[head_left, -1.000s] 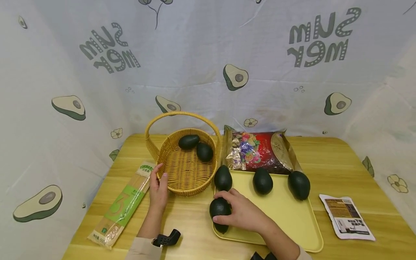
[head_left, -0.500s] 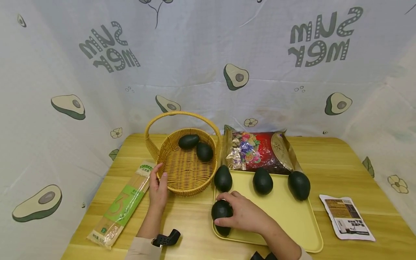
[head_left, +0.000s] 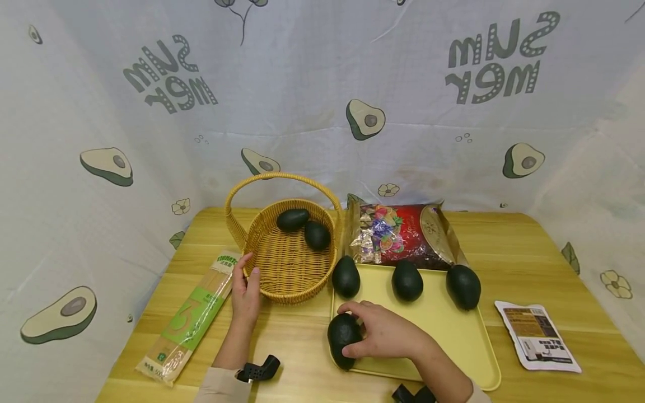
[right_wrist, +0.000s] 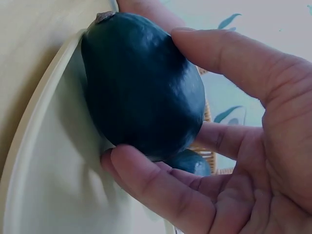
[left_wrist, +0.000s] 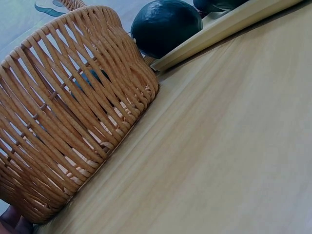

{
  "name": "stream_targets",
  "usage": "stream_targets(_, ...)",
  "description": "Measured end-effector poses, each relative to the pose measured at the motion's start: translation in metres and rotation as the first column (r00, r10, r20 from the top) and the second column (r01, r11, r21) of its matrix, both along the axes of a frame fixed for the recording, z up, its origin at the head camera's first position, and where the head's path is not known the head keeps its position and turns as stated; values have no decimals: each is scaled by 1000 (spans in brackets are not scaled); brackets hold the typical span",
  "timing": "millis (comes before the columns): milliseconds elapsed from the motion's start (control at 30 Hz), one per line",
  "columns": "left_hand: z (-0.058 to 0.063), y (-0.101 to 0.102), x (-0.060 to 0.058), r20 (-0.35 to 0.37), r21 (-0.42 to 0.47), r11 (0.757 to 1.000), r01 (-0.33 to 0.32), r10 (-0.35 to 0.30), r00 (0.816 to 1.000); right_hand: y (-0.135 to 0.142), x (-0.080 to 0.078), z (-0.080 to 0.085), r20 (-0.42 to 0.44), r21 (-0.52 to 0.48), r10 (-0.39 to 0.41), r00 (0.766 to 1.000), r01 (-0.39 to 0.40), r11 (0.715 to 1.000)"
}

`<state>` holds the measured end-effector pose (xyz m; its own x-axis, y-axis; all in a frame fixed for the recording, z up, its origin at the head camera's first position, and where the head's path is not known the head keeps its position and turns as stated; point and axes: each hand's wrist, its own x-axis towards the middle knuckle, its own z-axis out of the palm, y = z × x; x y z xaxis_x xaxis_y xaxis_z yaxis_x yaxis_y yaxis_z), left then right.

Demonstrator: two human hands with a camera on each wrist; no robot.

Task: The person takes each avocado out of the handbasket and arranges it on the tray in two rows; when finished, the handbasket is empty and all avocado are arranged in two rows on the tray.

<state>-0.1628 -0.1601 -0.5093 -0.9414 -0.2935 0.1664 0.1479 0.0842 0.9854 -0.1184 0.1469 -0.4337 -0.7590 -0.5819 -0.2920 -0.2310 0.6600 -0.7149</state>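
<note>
My right hand (head_left: 385,333) holds a dark green avocado (head_left: 344,340) at the front left corner of a yellow tray (head_left: 443,336). In the right wrist view, the thumb touches one side of this avocado (right_wrist: 141,87) and the fingers curl along the other. Three more avocados lie along the tray's back edge, including one in the middle (head_left: 407,281). My left hand (head_left: 245,296) holds the front left rim of a yellow wicker basket (head_left: 287,291), thumb at the rim. Two avocados, one of them rounder (head_left: 317,235), lie in the basket. Most left fingers are hidden in the left wrist view.
A pack of noodles (head_left: 191,322) lies left of the basket. Behind the tray is a shiny red candy bag (head_left: 403,232). To the tray's right lies a small white and brown packet (head_left: 538,337). A printed cloth (head_left: 302,84) hangs behind the wooden table.
The right hand and its avocado have shifted slightly toward the front, and the thumb has moved from across the avocado to its right side. The left hand and basket stay put.
</note>
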Motion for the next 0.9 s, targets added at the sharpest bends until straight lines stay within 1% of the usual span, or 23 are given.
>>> stream_targets(167, 0, 0, 0, 5, -1, 1000, 0, 0, 1000, -1, -1, 1, -4, 1, -10, 1000, 10, 1000)
stream_targets(700, -1, -1, -2, 1, -17, 1000, -3, 3, 1000, 1, -2, -1, -2, -5, -4, 1000, 4, 1000)
stream_targets(900, -1, -1, 0, 3, -15, 1000, -2, 2, 1000, 3, -1, 1, -9, 0, 4, 1000, -4, 1000)
